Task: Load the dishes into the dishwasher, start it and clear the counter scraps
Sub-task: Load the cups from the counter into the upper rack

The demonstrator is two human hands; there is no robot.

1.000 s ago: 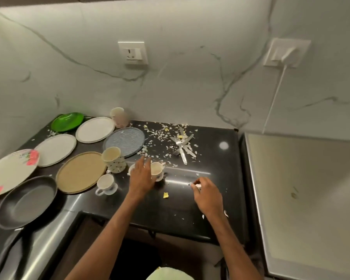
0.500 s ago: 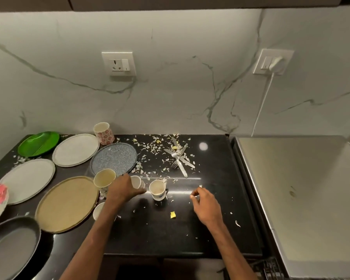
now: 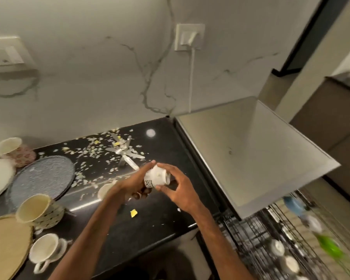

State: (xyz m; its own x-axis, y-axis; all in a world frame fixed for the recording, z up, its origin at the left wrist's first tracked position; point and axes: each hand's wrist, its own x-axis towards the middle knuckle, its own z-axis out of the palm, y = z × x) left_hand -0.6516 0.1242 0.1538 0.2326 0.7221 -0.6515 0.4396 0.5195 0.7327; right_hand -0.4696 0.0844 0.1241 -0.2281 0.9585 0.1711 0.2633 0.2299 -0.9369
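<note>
I saw both my bare forearms stretched forward, converging. My left hand (image 3: 136, 183) gripped a cup (image 3: 157, 176), fingers curled, thumb on top; my right hand (image 3: 180, 189) pinched its other end with spread fingertips.

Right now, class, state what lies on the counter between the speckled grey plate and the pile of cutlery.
In the head view, scattered pale scraps litter the black counter there.

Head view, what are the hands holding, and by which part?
A small white cup, tipped sideways: left hand grips its patterned end, right hand pinches the other end.
</note>
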